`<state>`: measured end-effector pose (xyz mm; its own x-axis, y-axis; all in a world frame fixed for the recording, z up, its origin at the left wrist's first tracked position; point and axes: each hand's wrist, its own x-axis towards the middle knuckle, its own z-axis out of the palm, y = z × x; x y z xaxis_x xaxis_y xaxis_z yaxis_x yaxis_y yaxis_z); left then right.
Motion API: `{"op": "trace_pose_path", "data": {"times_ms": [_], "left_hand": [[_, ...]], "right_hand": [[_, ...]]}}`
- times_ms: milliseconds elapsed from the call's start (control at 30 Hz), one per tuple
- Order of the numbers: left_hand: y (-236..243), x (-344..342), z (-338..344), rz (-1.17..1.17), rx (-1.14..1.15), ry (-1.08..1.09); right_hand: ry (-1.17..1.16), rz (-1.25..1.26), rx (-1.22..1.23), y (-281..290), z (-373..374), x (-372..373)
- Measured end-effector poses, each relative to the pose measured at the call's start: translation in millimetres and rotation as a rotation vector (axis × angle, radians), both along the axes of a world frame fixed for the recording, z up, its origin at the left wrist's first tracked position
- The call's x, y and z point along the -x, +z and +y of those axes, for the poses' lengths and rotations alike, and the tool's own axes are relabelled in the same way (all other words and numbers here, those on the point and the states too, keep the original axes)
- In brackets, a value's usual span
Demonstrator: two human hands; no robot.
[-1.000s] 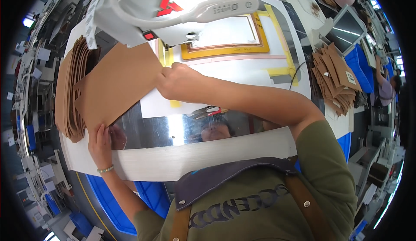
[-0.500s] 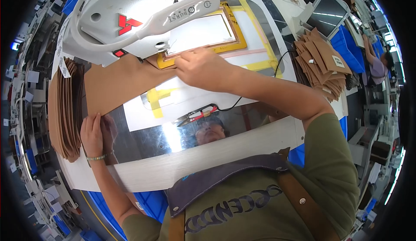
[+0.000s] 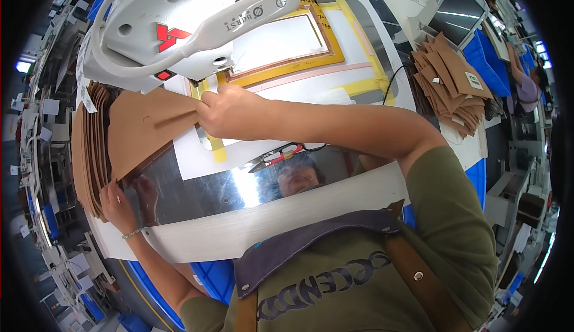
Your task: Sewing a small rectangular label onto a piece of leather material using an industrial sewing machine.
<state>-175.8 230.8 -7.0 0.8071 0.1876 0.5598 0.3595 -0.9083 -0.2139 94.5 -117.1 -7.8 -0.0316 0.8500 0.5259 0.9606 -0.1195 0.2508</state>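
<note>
My right hand is closed on the right end of a brown sheet, just below the white machine head and left of a yellow frame. My left hand is closed on the sheet's lower-left corner, beside a stack of brown pieces. The sheet slants over a white board with yellow tape and a steel plate. Red-handled cutters lie below my right forearm.
At the right are loose brown pieces, a tilted screen and a blue bin. Another person is at the far right. Blue bins sit under the front edge.
The sheet's right end went up toward the yellow frame, then came back down-left with my right hand. My left hand moved down-left with the lower corner. The camera's view shifted slightly.
</note>
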Motion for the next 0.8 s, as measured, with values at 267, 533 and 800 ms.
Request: {"op": "trace_pose_path", "data": {"times_ms": [267,533,800], "left_hand": [[0,21,-4,-0.181,0.412,0.107],[54,-3,47,-0.454,0.275,0.098],[10,65,-21,-0.162,0.202,0.024]], "right_hand": [[-0.054,0.187,0.118,4,15,7],[0.105,0.489,-0.216,20,45,12],[0.060,0.009,-0.018,4,19,17]]}}
